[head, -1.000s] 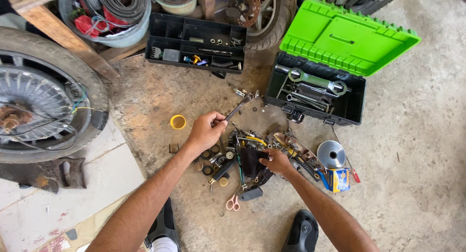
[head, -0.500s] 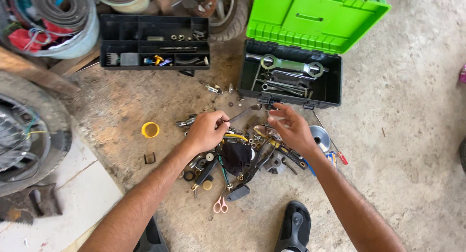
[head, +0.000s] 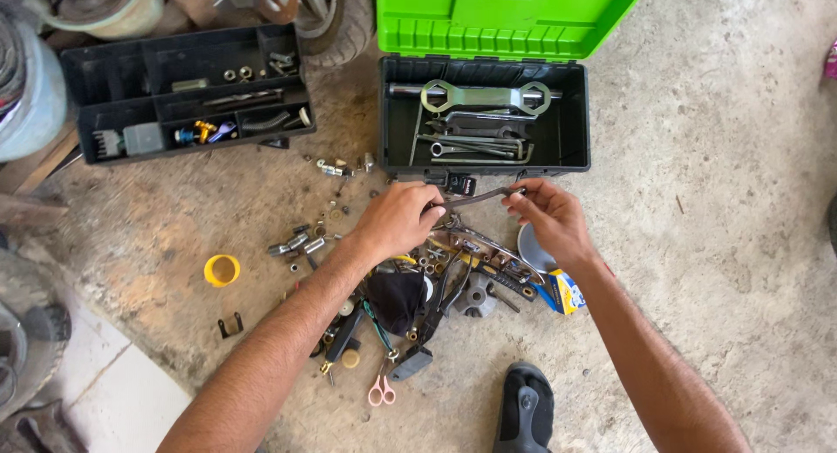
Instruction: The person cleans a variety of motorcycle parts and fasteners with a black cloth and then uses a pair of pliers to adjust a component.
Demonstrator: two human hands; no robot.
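From the head camera I look straight down at a slim, dark steel wrench (head: pixel 475 196) held level between both hands, just in front of the near wall of the open black plastic toolbox with the bright green lid (head: pixel 571 113). My left hand (head: pixel 397 219) is curled shut around one end of it, fingers folded over the shaft; my right hand (head: pixel 551 216) pinches the other end between thumb and fingertips, the remaining fingers loosely bent. The wrench spans the gap between the two hands and sits clear of the floor, above the far edge of the heap of loose bolts, sockets and small tools (head: pixel 418 283) scattered on the concrete.

I judge the wrench to be stiff and fairly light for steel, thin enough to twist in a fingertip pinch and possibly greasy, so the shaft near its middle looks like the surer place to hold than the tips.

Inside the toolbox lie a large flat pale-green double-ended ring spanner (head: pixel 484 95) and several thinner wrenches. To the left sits a black compartment tray (head: pixel 187 91) of small parts; a yellow plastic cap (head: pixel 221 270) and pink-handled scissors (head: pixel 380 390) lie nearer me.
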